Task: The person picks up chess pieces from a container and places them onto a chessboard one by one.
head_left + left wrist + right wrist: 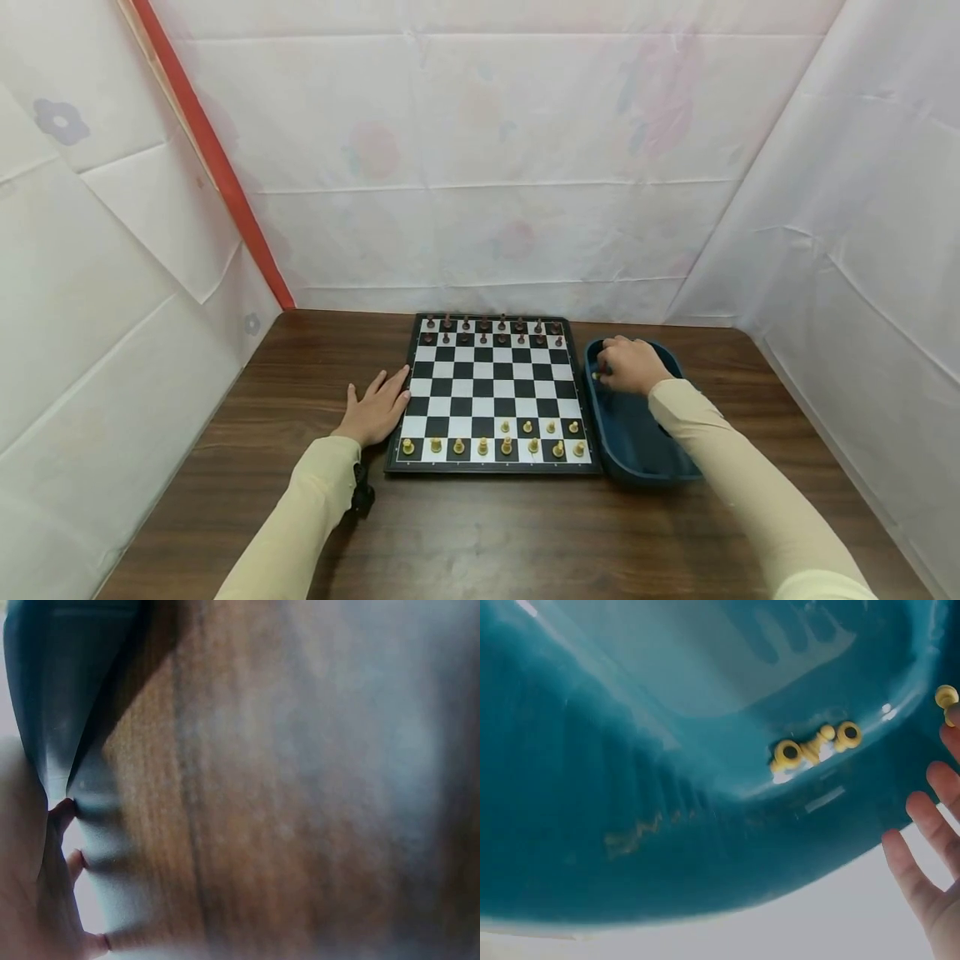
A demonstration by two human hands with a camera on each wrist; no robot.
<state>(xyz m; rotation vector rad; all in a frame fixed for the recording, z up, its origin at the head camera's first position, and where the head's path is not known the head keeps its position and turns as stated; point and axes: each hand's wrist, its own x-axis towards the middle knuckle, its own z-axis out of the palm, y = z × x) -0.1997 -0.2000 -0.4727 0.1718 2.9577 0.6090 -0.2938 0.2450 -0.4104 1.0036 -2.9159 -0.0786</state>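
Note:
A black-and-white chessboard (483, 388) lies on the table, dark red pieces along its far rows and yellow ones along its near rows. My left hand (372, 411) rests flat at the board's left edge, fingers spread and fingertips touching it. Over the far part of a blue tray (637, 479), my right hand (630, 364) pinches a yellow chess pawn (946, 697) between fingertips, the other fingers extended. Further yellow chess pieces (787, 754) lie on their sides in the tray's corner.
The tray stands against the board's right side on the brown wooden table (480, 533). White patterned sheets (480, 167) hang behind and at both sides, and a red strip (217, 158) runs down the left corner. A black band (362, 492) sits at my left wrist.

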